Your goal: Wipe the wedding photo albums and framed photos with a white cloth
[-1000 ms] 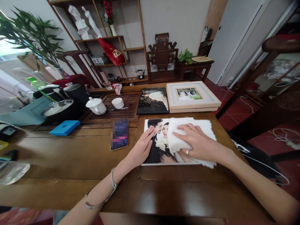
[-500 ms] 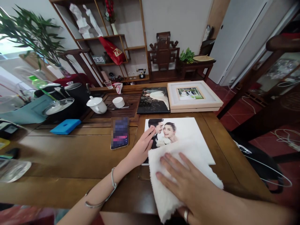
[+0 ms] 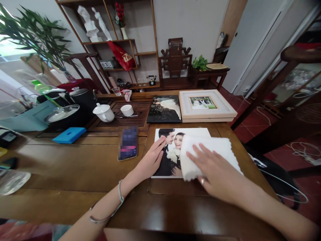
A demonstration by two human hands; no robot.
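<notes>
A wedding photo print (image 3: 167, 147) lies flat on the wooden table (image 3: 75, 167) in front of me. My left hand (image 3: 151, 159) rests on its left edge with fingers stretched flat. My right hand (image 3: 213, 169) lies open, fingers spread, pressing a white cloth (image 3: 213, 150) onto the right half of the print. The cloth covers most of the picture's right side.
A phone (image 3: 128, 142) lies just left of the print. Behind it are a dark photo panel (image 3: 164, 108) and a white framed picture (image 3: 207, 104). A tea tray holds a white teapot (image 3: 103, 112) and cup (image 3: 126, 109). A blue block (image 3: 69, 135) and pots (image 3: 61, 113) stand left.
My right hand slid the white cloth from the top of the print down toward me, then back up and right across it. My left hand stayed on the left edge.
</notes>
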